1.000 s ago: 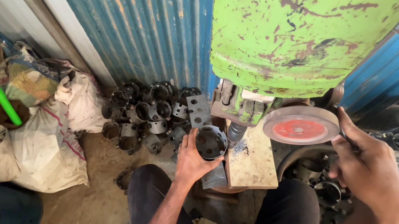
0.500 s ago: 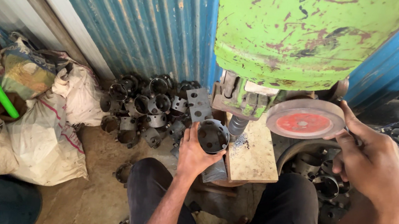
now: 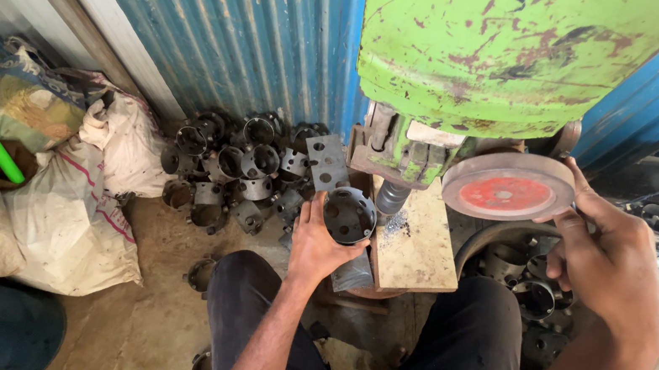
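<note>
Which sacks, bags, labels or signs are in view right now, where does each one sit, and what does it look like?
White sack: on the floor at left, lumpy, off-white with thin pink stripes.
Second white sack: behind it, beside the pile of metal cups, crumpled, off-white.
Printed bag: far left against the wall, bulging, with yellow, green and blue print.
Red disc: round red face on the wheel under the green machine, touched by the right hand.
No signs or screens.
</note>
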`<state>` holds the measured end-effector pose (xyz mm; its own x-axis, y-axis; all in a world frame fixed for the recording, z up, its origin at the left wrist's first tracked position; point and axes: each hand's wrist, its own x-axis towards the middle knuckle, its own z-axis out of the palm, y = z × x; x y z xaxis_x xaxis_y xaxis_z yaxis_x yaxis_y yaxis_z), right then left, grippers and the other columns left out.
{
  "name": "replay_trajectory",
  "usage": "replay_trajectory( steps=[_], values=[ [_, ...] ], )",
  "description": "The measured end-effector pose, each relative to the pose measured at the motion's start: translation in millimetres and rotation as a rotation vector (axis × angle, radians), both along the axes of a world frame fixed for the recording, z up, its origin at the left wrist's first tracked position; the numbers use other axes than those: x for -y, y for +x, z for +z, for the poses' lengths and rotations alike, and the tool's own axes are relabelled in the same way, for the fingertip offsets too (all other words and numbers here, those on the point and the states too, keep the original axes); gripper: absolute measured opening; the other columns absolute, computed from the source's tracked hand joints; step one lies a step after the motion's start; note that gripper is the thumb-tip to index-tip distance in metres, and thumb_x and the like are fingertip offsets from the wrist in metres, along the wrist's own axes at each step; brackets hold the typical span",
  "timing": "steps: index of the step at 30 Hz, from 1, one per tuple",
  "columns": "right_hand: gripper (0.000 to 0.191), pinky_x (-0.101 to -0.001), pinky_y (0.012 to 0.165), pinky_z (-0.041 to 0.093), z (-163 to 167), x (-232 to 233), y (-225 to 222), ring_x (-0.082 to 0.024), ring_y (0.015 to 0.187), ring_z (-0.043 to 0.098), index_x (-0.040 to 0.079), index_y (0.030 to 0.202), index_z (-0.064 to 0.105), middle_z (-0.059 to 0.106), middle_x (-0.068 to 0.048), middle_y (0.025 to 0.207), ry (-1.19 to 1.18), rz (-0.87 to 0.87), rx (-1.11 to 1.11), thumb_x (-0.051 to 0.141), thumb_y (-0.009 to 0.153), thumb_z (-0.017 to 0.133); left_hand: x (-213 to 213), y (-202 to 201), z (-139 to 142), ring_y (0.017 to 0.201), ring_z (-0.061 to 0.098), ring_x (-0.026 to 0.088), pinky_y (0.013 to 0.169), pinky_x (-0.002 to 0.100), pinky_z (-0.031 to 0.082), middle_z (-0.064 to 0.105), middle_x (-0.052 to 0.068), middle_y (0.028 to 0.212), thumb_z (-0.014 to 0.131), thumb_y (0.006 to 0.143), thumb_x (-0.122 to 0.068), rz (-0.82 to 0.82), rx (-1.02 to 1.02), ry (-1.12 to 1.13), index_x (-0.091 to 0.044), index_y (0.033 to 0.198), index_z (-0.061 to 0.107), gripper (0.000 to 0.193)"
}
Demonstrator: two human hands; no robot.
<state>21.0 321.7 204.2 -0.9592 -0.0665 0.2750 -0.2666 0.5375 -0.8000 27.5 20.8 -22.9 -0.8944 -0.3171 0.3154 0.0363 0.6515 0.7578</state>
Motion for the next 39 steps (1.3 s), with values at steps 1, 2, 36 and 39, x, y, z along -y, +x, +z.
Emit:
replay_trajectory(
  steps=[1, 2, 36, 39],
  values=[
    [0.017, -0.0276, 0.038, 0.043, -0.4, -0.3, -0.1, -0.012, 0.047, 0.058, -0.008, 0.105, 0.070, 0.065, -0.011, 0.152, 0.004, -0.004, 0.009, -0.002, 0.102, 0.055, 0.3, -0.1, 0.1, 0.119, 0.058, 0.043, 0.097, 0.053, 0.051, 0.056, 0.024, 0.128, 0.099, 0.051, -0.038, 0.002, -0.004, 0.002, 0.002, 0.144, 0.041, 0.117],
    [0.016, -0.0278, 0.037, 0.043, 0.0, -0.8, -0.4, -0.012, 0.047, 0.058, -0.007, 0.102, 0.070, 0.065, -0.012, 0.151, 0.009, -0.008, 0.018, -0.002, 0.101, 0.055, 0.4, -0.4, 0.2, 0.119, 0.058, 0.043, 0.097, 0.053, 0.051, 0.056, 0.024, 0.128, 0.099, 0.051, -0.038, 0.004, -0.008, 0.004, 0.003, 0.144, 0.041, 0.117],
    [0.018, -0.0220, 0.040, 0.034, -80.6, 3.1, -20.2, -0.010, 0.047, 0.051, -0.005, 0.118, 0.060, 0.063, -0.010, 0.075, -0.467, 0.150, -0.088, 0.006, 0.111, 0.046, 43.0, 4.4, -11.2, 0.130, 0.055, 0.046, 0.108, 0.052, 0.046, 0.057, 0.024, 0.143, 0.079, 0.086, -0.054, -0.304, -0.128, 0.017, -0.004, 0.159, 0.038, 0.097],
    [0.021, -0.0224, 0.037, 0.031, -79.3, 2.5, -19.5, -0.009, 0.041, 0.042, -0.004, 0.120, 0.061, 0.055, -0.008, 0.063, -0.495, 0.114, -0.013, 0.007, 0.109, 0.046, 44.4, 3.3, -13.5, 0.134, 0.051, 0.050, 0.113, 0.057, 0.040, 0.058, 0.025, 0.147, 0.081, 0.087, -0.052, -0.313, -0.228, -0.062, -0.003, 0.160, 0.038, 0.098]
  ],
)
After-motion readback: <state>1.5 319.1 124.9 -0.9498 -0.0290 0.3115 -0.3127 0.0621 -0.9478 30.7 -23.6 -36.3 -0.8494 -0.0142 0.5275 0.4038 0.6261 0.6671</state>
